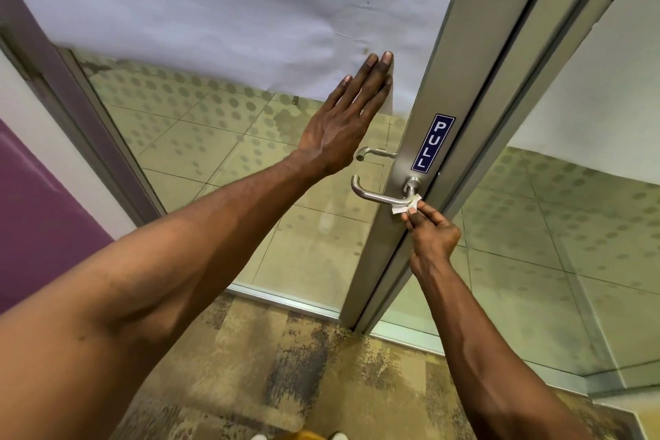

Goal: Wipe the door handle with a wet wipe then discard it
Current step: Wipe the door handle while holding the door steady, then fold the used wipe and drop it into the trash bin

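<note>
While the left hand [339, 121] presses flat on the door [464, 82], the right hand [430, 234] pinches a wipe [405, 205] against the handle [375, 195].

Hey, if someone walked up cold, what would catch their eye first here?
Probably the left hand spread flat against the glass door, centre frame. Just below, the right hand pinches a small white wet wipe against the steel door handle, under a blue PULL sign.

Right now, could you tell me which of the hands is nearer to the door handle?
The right hand: it presses a wipe onto the handle. The left hand lies flat on the door above it.
</note>
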